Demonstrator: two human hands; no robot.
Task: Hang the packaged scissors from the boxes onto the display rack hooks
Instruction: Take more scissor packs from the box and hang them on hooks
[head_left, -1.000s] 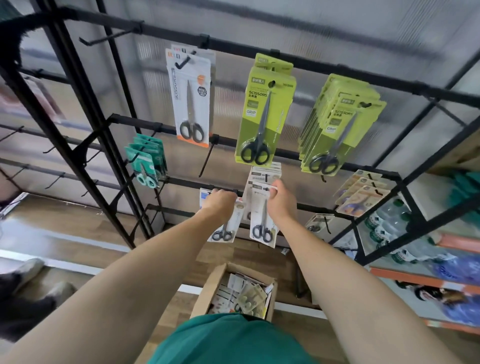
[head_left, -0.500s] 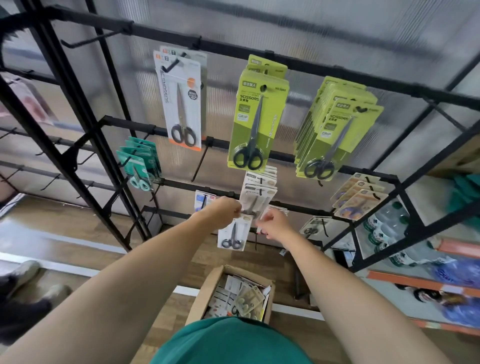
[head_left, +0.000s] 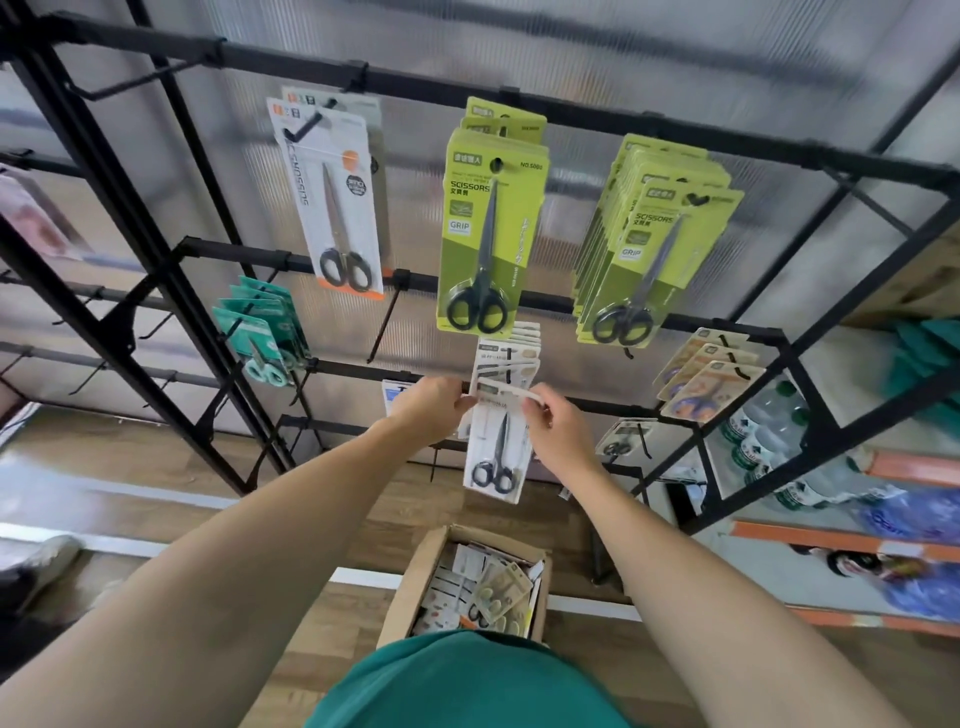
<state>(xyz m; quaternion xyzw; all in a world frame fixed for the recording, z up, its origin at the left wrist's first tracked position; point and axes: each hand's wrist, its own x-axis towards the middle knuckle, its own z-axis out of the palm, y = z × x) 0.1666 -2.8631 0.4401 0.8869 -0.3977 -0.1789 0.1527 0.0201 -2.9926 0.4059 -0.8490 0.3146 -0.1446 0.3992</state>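
both hands are raised to the middle of the black display rack (head_left: 613, 122), at a hook already loaded with a small stack of white scissors packs (head_left: 511, 358). the left hand (head_left: 434, 410) has its fingers curled onto the left top edge of a white scissors pack (head_left: 496, 452), and the right hand (head_left: 558, 428) pinches the right top edge of the same pack between thumb and fingers. the top of this pack is at the level of the hook, just in front of the hanging stack; whether its hole is on the hook cannot be told. the pack hangs down between the 2 hands, and its black-handled scissors point upward with the handles at the bottom.

below the hands, an open cardboard box (head_left: 415, 577) stands on the wooden floor (head_left: 332, 613), holding more loose scissors packs in a jumble. the person's green shirt (head_left: 467, 680) fills the lower edge of the view.

above the hands, a green scissors pack (head_left: 491, 234) hangs at the front of a short row, with a thicker row of green packs (head_left: 654, 244) to its right. a white and orange scissors pack (head_left: 332, 197) hangs to the left, and small teal packs (head_left: 260, 332) hang lower left. tan packs (head_left: 711, 376) hang at the right, near water bottles (head_left: 763, 436) behind the rack. a shoe (head_left: 44, 558) shows at the far left on the floor.
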